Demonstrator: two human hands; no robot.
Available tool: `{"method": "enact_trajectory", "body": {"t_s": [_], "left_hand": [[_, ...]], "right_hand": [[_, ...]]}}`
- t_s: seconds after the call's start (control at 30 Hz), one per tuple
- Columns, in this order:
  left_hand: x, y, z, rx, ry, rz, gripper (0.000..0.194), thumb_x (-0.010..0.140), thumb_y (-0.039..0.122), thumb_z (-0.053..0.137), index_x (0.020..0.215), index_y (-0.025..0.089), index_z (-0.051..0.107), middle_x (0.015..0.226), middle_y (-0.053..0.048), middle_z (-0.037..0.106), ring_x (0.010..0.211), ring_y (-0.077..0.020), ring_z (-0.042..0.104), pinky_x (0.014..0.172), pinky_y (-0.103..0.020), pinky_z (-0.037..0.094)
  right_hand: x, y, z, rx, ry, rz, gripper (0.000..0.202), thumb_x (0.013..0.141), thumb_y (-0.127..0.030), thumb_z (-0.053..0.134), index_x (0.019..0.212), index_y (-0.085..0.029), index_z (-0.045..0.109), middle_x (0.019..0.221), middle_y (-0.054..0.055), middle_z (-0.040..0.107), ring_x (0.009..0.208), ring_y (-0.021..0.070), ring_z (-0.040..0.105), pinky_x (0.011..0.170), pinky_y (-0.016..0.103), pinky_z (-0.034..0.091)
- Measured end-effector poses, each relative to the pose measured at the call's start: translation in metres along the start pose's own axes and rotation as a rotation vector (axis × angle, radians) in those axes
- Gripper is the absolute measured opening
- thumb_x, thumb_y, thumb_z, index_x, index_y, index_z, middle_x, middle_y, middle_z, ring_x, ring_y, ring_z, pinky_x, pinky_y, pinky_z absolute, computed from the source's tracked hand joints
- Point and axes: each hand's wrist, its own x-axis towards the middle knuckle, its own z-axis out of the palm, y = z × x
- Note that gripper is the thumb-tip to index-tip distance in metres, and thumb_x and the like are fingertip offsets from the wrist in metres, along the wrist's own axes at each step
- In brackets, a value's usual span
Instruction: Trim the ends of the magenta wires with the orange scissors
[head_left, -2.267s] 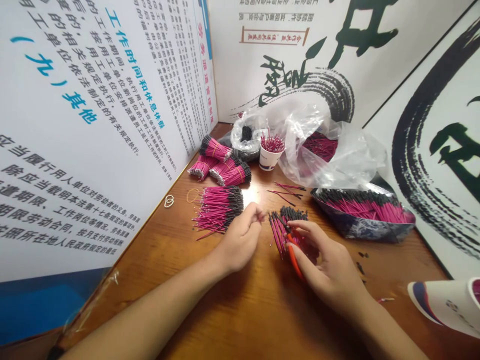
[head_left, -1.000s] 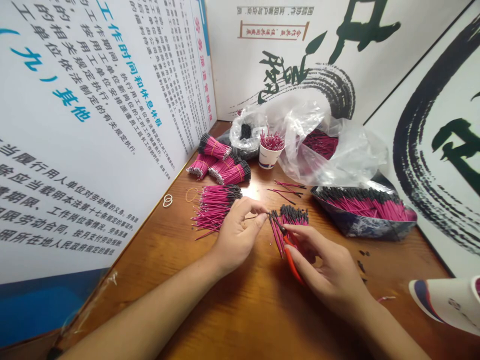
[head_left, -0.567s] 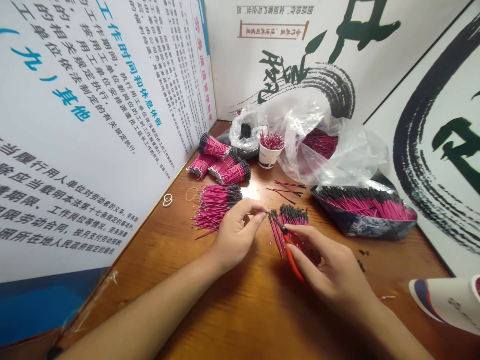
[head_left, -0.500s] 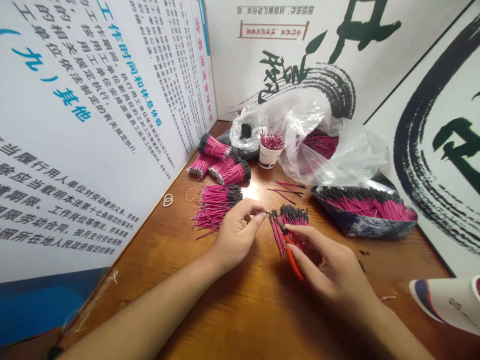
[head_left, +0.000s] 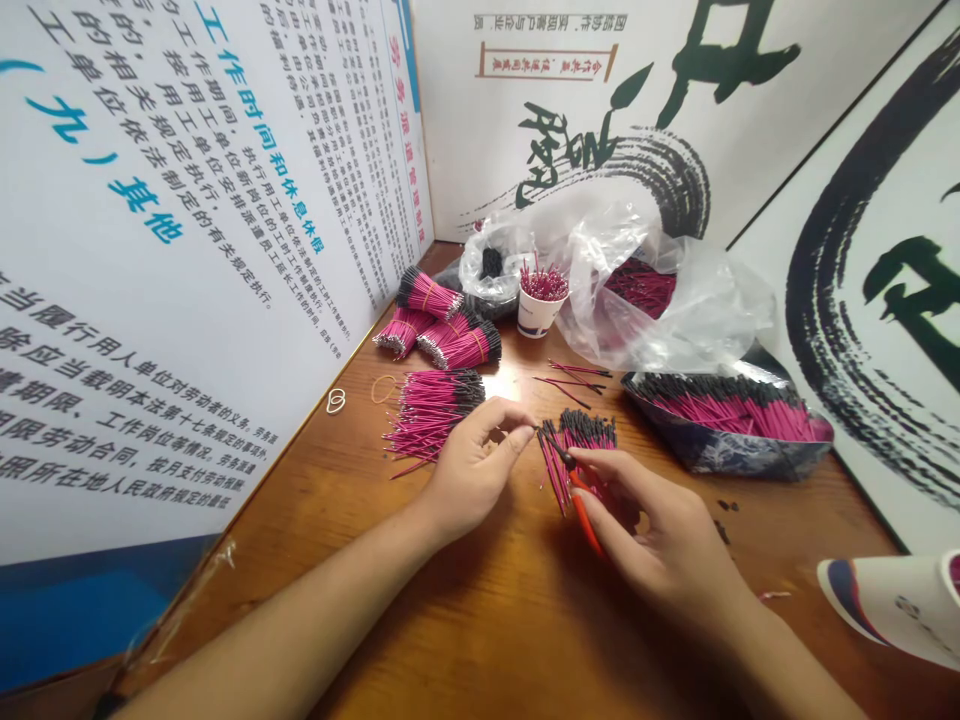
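Observation:
My right hand (head_left: 660,520) is closed around red-handled pliers (head_left: 586,515). Their dark jaws point up and left, reaching the fingertips of my left hand (head_left: 476,465). Thumb and forefinger of that hand are pinched together at the jaws' tip; what they hold there is too small to make out. Below and behind the pliers lies a loose pile of pink wires with black ends (head_left: 589,430), partly covered by my right hand. A larger stack of the same wires (head_left: 435,405) lies just beyond my left hand.
Banded wire bundles (head_left: 450,335) lie at the back left, near a paper cup of wires (head_left: 543,300) and a clear plastic bag (head_left: 600,330). A dark tray of wires (head_left: 727,455) stands right. Another paper cup (head_left: 892,610) is at the right edge. Rubber bands (head_left: 336,401) lie left.
The red handles of the pliers have shifted slightly, and my right fingers look a little more closed on them. My left hand stays in place.

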Motion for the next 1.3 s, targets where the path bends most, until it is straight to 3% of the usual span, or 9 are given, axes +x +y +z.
{"method": "enact_trajectory", "body": {"t_s": [0.77,1.3], "left_hand": [[0.0005,0.0006,-0.0014,-0.043,-0.046,-0.054,0.01,0.09,0.025,0.055,0.087,0.018,0.06,0.083,-0.001,0.058,0.079,-0.0153,0.052,0.075,-0.028,0.042],[0.0015,-0.0006,-0.0025,-0.087,-0.078,-0.058,0.009,0.091,0.022,0.054,0.086,0.017,0.059,0.08,0.0,0.054,0.077,-0.0139,0.05,0.075,-0.027,0.041]], "right_hand": [[-0.0011,0.0019,0.0,-0.026,-0.007,-0.001,0.024,0.092,-0.023,0.056,0.115,-0.019,0.062,0.082,0.004,0.072,0.063,0.0147,0.065,0.059,0.024,0.052],[-0.0018,0.0044,-0.0018,-0.017,-0.039,-0.009,0.023,0.094,-0.021,0.056,0.116,-0.021,0.06,0.088,0.003,0.072,0.069,0.0138,0.067,0.066,0.023,0.052]]}}
